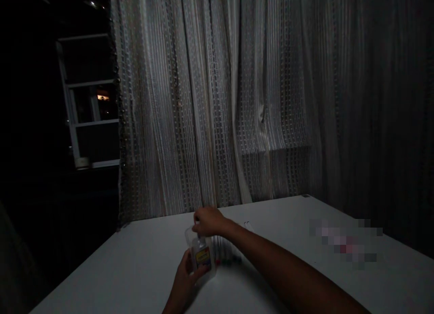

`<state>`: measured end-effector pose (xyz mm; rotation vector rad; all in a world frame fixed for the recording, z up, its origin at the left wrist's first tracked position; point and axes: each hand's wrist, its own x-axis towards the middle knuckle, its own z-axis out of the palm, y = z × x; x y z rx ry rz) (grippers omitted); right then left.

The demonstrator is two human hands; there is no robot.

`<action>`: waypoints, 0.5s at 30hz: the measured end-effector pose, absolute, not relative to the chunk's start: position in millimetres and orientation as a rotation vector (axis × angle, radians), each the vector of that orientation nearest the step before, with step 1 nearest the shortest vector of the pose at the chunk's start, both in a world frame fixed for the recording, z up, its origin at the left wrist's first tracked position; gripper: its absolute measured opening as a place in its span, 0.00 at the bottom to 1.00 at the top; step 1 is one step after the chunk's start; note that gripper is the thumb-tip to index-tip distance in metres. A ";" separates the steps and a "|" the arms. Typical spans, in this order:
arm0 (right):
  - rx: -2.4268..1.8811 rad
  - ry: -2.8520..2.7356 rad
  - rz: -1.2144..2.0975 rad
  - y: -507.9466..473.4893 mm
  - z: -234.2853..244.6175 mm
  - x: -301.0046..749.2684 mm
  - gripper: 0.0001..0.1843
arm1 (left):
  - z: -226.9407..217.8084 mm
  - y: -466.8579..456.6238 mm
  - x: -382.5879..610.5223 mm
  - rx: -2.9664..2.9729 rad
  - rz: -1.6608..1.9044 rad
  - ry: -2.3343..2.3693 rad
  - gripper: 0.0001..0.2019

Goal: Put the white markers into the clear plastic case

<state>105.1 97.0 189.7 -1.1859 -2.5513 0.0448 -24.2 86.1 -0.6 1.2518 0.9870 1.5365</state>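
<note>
My left hand [190, 269] is closed around a clear plastic case [213, 269] with a yellow and dark label, held tilted on the table. The thumb lies across the front of the case, below the label. At its upper end, my right hand [207, 221] pinches what looks like a slim dark-ended marker [197, 220], mostly hidden by the fingers. Beside the case, partly under my right forearm, several pale markers [224, 253] lie side by side, with red, green and dark ends towards me.
The white table [129, 268] reaches back to a pale woven curtain [210, 101]. Behind my right forearm lies a slim clear or white item [248, 225]. A blurred-out patch [346, 244] covers something at the right. A dark window [91, 101] is at the left. The light is dim.
</note>
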 end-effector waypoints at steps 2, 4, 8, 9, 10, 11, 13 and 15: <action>-1.152 -2.660 0.019 98.1 181.0 90.3 0.12 | -0.1 85.6 -24.8 1.253 1.547 0.982 0.26; -1.148 -2.734 0.008 99.7 170.9 81.0 0.15 | -0.3 85.9 -25.0 1.268 1.553 0.985 0.26; -1.215 -2.797 0.038 99.7 159.1 75.4 0.18 | -5.1 89.3 -25.9 1.284 1.560 0.983 0.27; -1.208 -2.805 0.050 99.0 159.6 76.7 0.18 | -7.0 90.5 -26.3 1.290 1.553 0.977 0.26; -1.181 -2.799 0.053 98.5 161.5 79.5 0.17 | -8.9 91.7 -26.8 1.300 1.545 0.970 0.26; -1.133 -2.769 0.050 98.4 164.2 84.3 0.16 | -10.7 92.8 -27.3 1.310 1.538 0.964 0.26; -1.026 -2.626 0.048 100.9 169.5 101.1 0.14 | -12.9 94.6 -27.9 1.318 1.528 0.957 0.27; -1.007 -2.398 0.072 107.6 168.5 128.2 0.13 | -12.8 94.8 -28.0 1.318 1.512 0.948 0.28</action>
